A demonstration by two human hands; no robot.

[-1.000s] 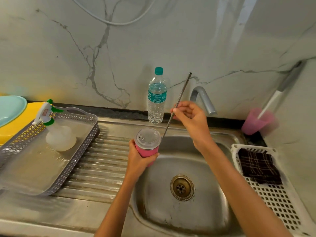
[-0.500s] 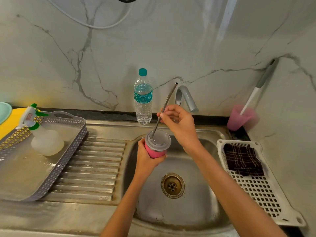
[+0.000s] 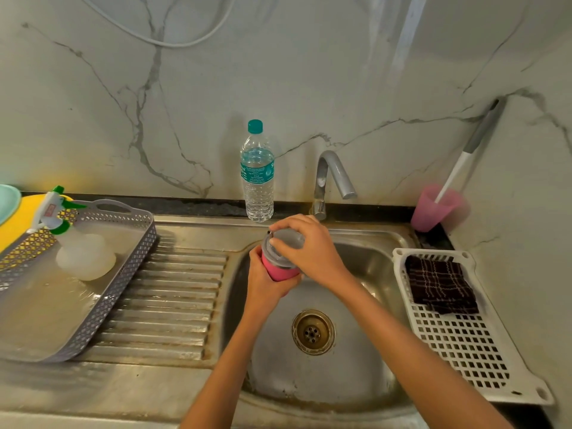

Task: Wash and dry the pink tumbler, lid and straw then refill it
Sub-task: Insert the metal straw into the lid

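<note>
Over the steel sink (image 3: 365, 376), my left hand (image 3: 266, 284) grips the pink tumbler (image 3: 280, 271) round its body. The grey lid (image 3: 288, 239) sits on top, tilted a little toward the left. My right hand (image 3: 311, 247) lies over the lid with its fingers curled round the rim. A small dark tip (image 3: 270, 233) shows at the lid's far left edge; I cannot tell if it is the straw, whose length is out of sight. A water bottle (image 3: 257, 178) with a teal cap stands on the ledge just behind.
The tap (image 3: 332, 173) curves over the basin behind my hands; the drain (image 3: 313, 332) is below. Left: a grey tray (image 3: 93, 320) with a spray bottle (image 3: 82, 252). Right: a white basket (image 3: 464, 342) holding a dark cloth (image 3: 439, 286), and a pink cup (image 3: 436, 210) with a brush.
The long metal straw that my right hand held above the lid has gone down out of sight. That hand has dropped onto the lid and now grips it.
</note>
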